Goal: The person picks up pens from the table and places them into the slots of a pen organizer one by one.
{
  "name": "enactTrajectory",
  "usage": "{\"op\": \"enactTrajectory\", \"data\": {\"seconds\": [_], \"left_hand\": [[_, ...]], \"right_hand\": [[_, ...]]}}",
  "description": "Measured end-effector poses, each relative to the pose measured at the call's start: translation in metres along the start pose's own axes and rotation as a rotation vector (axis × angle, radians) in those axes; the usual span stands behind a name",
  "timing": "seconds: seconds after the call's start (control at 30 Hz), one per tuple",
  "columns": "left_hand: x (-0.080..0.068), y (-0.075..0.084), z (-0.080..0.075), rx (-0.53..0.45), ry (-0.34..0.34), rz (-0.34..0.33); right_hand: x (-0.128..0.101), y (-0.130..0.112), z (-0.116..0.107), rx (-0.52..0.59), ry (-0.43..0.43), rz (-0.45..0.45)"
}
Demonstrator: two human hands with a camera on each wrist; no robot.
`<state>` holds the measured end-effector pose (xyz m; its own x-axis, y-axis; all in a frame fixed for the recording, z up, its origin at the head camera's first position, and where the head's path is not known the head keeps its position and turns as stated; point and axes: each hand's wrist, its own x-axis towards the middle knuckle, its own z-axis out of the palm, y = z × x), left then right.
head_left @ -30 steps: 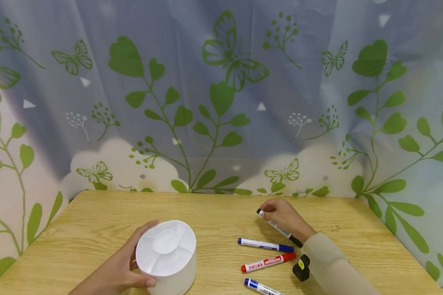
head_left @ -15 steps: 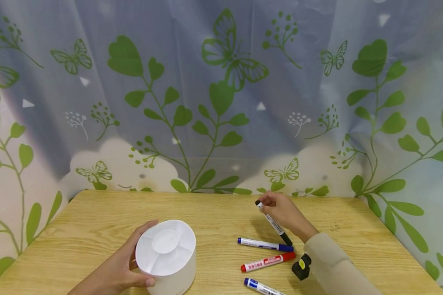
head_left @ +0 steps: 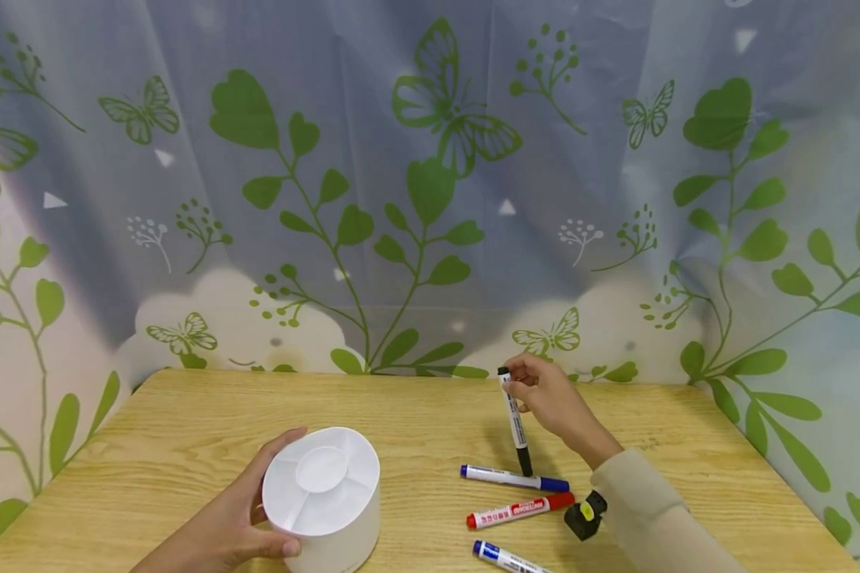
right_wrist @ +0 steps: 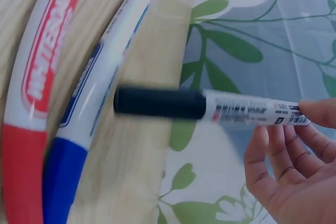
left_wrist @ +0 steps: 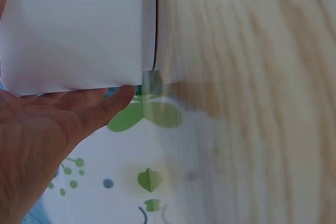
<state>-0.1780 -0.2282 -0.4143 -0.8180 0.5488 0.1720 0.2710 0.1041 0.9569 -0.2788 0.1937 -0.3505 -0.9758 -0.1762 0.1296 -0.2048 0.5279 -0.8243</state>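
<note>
From the head view I see my right hand (head_left: 548,395) pinching a black marker (head_left: 515,422) by its upper end, cap hanging down above the worktop (head_left: 186,430). My left hand (head_left: 236,517) is curled round a white round container (head_left: 324,497). Left wrist view: my palm (left_wrist: 42,140) lies against the container's wall (left_wrist: 73,30). Right wrist view: my fingers (right_wrist: 278,166) pinch the black marker (right_wrist: 210,106) above a blue marker (right_wrist: 100,103) and a red marker (right_wrist: 37,93).
</note>
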Motion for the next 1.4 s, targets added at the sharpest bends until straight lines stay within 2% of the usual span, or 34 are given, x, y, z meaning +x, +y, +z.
{"op": "enactTrajectory", "data": {"seconds": [0.2, 0.5, 1.1, 1.4], "left_hand": [[0.0, 0.0, 0.0, -0.003, -0.004, 0.002], [0.0, -0.001, 0.0, -0.028, -0.007, -0.013], [0.0, 0.0, 0.0, -0.03, -0.007, -0.038], [0.0, -0.001, 0.001, -0.044, -0.004, -0.037]], "right_hand": [[-0.004, -0.012, 0.003, 0.096, -0.023, -0.016], [-0.01, -0.029, 0.008, 0.299, -0.085, -0.039], [-0.021, -0.066, 0.03, 0.533, -0.085, -0.083], [-0.024, -0.08, 0.043, 0.608, -0.079, -0.111]]}}
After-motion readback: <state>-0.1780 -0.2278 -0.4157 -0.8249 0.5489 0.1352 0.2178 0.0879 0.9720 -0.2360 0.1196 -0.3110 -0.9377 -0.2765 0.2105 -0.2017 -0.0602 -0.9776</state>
